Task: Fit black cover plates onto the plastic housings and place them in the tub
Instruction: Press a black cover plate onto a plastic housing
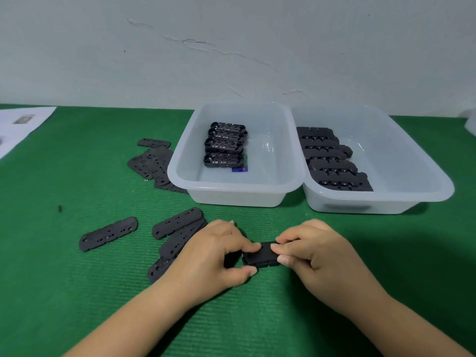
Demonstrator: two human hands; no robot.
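A black plastic housing (261, 255) lies on the green mat near the front, held from both ends. My left hand (219, 253) pinches its left end between thumb and fingers. My right hand (313, 249) pinches its right end the same way. Whether a cover plate sits on it cannot be told. Loose black cover plates (177, 222) lie just left of my left hand, one more (108, 233) further left. The left tub (206, 161) holds a row of open housings (224, 145). The right tub (401, 161) holds several covered housings (332, 161).
Another pile of black plates (152, 162) lies against the left tub's left side. White paper sheets (20, 124) lie at the far left by the wall. A small blue card (240, 169) lies in the left tub. The wall runs behind both tubs.
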